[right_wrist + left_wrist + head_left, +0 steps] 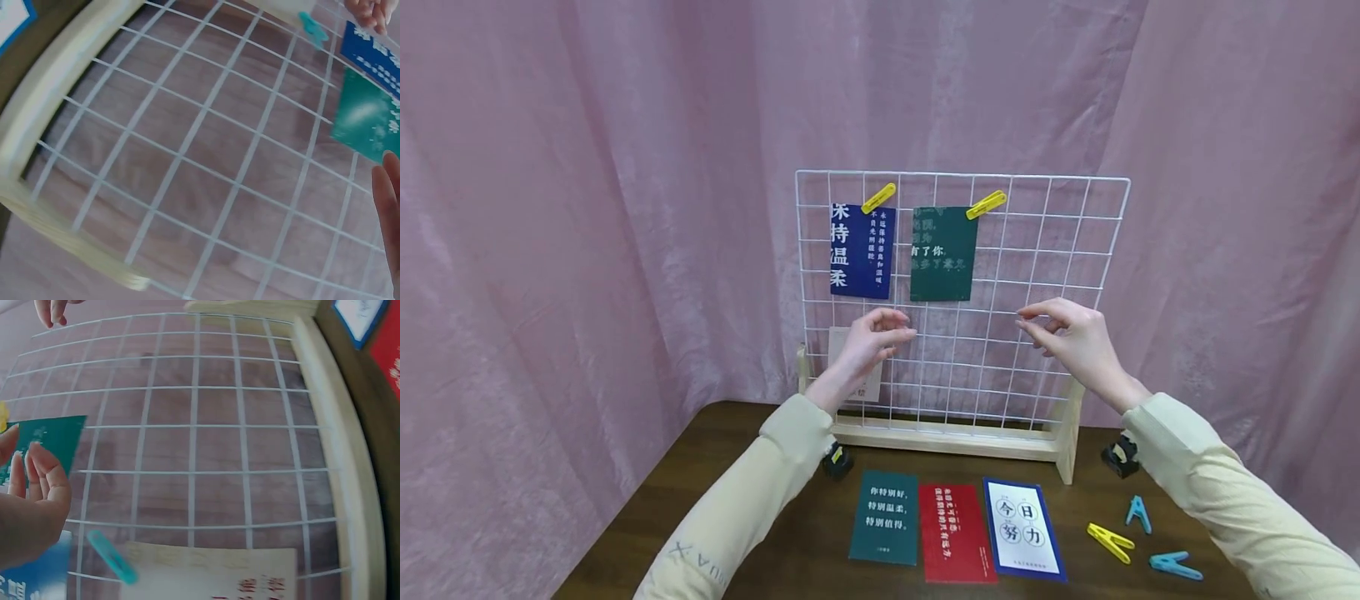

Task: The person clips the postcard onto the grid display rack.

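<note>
While left hand (874,342) and right hand (1075,335) hover before the grid (955,174), their bent fingers (889,316) stand slightly parted, empty.

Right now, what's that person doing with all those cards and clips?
A person's left hand and right hand are raised before a white wire grid, both seemingly empty. A blue card and a green card hang from yellow clips, with a pale card lower down. On the table lie another green card, a red card and a blue-edged card, beside a loose yellow clip and two blue clips.
</note>
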Demonstrator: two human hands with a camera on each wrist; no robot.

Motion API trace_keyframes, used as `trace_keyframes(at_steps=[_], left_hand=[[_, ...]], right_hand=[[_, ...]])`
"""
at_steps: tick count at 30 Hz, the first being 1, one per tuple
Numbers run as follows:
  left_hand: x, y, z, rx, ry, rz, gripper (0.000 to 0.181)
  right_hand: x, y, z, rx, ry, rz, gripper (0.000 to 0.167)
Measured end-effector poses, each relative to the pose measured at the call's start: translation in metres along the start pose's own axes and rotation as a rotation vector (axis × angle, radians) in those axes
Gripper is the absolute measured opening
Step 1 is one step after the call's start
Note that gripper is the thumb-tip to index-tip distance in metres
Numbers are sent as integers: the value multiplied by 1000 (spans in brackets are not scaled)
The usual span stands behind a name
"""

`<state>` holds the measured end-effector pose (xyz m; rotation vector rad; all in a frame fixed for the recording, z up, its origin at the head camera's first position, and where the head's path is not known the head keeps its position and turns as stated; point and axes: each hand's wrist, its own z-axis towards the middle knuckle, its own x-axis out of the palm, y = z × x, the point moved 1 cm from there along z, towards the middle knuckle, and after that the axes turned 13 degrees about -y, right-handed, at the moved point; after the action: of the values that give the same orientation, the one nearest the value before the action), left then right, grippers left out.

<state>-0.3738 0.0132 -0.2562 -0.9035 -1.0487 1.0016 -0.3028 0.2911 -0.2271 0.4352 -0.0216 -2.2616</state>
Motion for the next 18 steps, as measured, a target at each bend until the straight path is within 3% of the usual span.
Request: trace_keyframes(at_steps=[2, 4, 10, 13, 18], left_hand=[[-2, 5, -5, -4, 33, 55, 25], [-5, 10, -12, 29, 77, 150, 27], [-18, 45, -15, 253, 291, 543, 22], [-23, 58, -20, 290, 360, 601, 19], [-30, 73, -28, 320, 423, 670, 18]], right_hand=[[-1, -4, -9, 26, 8, -6, 19], [0, -6, -17, 48, 20, -12, 19], [-2, -10, -38, 114, 107, -27, 19], [-4, -11, -45, 134, 128, -12, 18], [-8, -18, -67, 196, 167, -2, 16]])
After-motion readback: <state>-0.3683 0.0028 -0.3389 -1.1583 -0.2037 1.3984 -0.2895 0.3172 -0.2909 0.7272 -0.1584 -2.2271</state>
